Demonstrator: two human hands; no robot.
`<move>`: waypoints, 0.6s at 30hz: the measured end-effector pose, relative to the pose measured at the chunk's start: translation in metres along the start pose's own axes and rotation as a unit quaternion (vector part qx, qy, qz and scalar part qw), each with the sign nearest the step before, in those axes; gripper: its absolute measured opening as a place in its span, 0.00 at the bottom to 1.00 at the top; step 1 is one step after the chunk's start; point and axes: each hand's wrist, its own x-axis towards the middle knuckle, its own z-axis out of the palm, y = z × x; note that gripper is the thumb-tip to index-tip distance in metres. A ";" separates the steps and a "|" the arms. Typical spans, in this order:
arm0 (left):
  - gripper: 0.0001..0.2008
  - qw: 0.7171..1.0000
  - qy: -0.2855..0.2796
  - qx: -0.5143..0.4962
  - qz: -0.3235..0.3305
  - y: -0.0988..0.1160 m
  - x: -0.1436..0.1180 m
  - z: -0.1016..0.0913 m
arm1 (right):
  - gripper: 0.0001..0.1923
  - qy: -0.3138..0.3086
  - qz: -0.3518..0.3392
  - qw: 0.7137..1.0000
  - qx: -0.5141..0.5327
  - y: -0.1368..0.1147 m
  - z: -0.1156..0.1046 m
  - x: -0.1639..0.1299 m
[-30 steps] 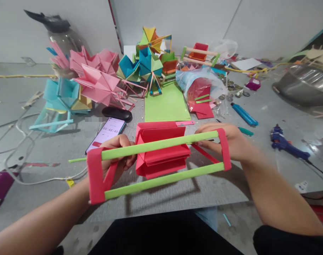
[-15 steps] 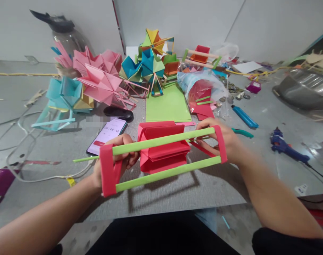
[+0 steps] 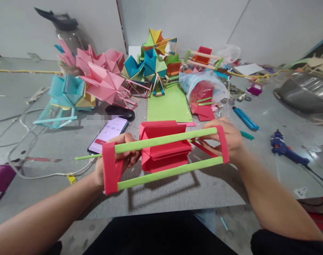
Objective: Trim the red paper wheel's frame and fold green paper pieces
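Note:
I hold a paper frame (image 3: 166,172) above the grey mat: two green rolled bars joined by red end strips, with a folded red paper wheel (image 3: 164,150) on a thin green stick in the middle. My left hand (image 3: 121,156) grips the frame's left end behind the red strip. My right hand (image 3: 229,140) grips the right end by its red strip and slanted red leg. The stick's left tip juts out past my left hand.
Finished paper wheels in pink (image 3: 103,79), blue (image 3: 67,95) and teal-green (image 3: 148,65) crowd the back. A phone (image 3: 108,132), green sheet (image 3: 168,106), plastic bag of red parts (image 3: 202,90), blue lighter (image 3: 245,118), glue gun (image 3: 286,148) and metal bowl (image 3: 305,90) lie around.
The frame's left end and my left hand have shifted right and slightly up, turning the frame a little. The phone timer has advanced.

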 end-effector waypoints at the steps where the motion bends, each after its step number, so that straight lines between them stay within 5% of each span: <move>1: 0.08 1.000 0.001 0.002 -0.001 0.000 0.000 0.000 | 0.04 -0.001 0.002 1.000 0.003 0.000 -0.001 0.000; 18: 0.07 1.000 0.010 0.016 0.003 0.004 -0.002 0.003 | 0.07 0.026 -0.006 0.999 0.023 -0.001 0.000 0.001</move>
